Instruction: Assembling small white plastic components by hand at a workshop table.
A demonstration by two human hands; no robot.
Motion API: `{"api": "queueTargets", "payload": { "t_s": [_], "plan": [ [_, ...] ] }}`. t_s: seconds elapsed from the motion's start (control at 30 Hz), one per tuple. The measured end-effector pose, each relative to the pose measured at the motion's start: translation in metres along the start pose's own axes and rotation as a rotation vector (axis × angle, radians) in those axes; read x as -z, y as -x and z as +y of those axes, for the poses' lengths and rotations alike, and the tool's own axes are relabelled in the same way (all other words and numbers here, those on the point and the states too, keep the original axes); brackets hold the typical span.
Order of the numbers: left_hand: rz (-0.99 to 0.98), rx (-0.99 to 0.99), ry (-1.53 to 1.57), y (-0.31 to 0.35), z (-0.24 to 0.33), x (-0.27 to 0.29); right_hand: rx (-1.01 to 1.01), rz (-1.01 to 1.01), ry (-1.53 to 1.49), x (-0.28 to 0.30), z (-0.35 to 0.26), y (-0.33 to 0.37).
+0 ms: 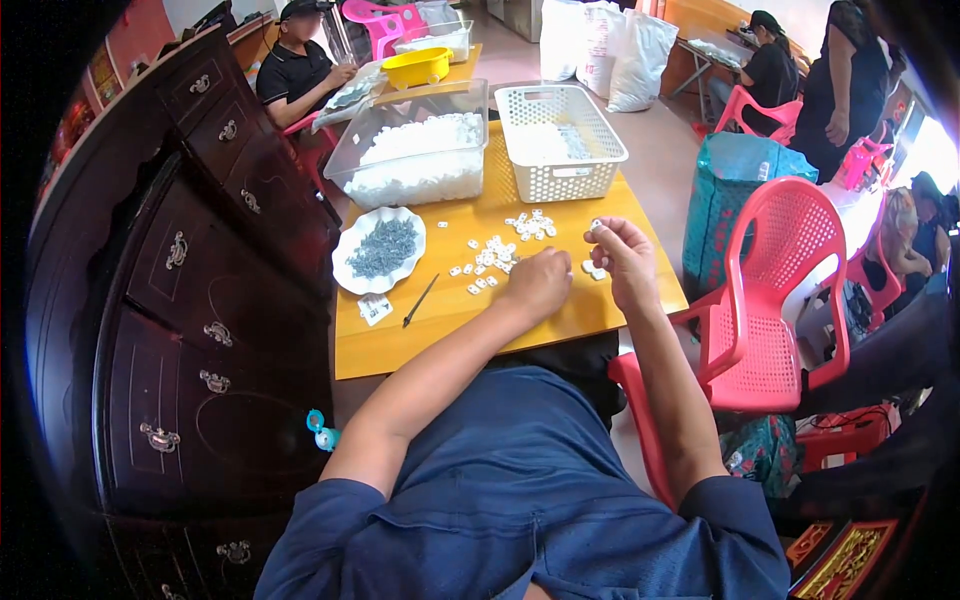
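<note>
My right hand (628, 262) is raised over the right side of the wooden table, thumb and fingers pinching a small white plastic piece (597, 225). To its left my left hand (542, 284) is curled closed just above the tabletop; whatever its fingers hold is hidden. Loose white plastic pieces with small dark holes (494, 254) lie in a pile beside the left hand. Another pile (532, 224) sits just beyond it. A few more pieces (595, 270) lie between my two hands.
A scalloped white plate (345, 243) holds grey metal bits, near a thin dark tool (422, 300). Behind stand a clear bin (345, 170) of white pieces and a perforated white basket (565, 187). A dark cabinet (150, 330) borders the left; a pink chair (765, 300) the right. Other people sit farther off.
</note>
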State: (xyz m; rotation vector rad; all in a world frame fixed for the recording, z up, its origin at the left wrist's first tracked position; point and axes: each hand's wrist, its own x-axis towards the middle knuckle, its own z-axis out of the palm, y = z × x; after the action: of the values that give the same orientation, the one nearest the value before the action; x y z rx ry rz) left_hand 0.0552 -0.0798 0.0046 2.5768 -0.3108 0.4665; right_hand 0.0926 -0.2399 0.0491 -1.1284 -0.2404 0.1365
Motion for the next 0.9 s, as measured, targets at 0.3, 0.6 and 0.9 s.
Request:
{"api": "queueTargets", "payload": {
  "t_s": [0.3, 0.6, 0.9],
  "plan": [
    [0.017, 0.149, 0.453, 0.069, -0.019, 0.060, -0.138, -0.145, 0.053, -0.029, 0.035, 0.022],
    [0.110, 0.485, 0.961, 0.106, -0.052, 0.089, -0.275, -0.336, 0.166, -0.044, 0.057, 0.043],
    [0.120, 0.377, 0.984, 0.107, -0.052, 0.084, -0.310, -0.361, 0.190, -0.049, 0.059, 0.047]
  ]
}}
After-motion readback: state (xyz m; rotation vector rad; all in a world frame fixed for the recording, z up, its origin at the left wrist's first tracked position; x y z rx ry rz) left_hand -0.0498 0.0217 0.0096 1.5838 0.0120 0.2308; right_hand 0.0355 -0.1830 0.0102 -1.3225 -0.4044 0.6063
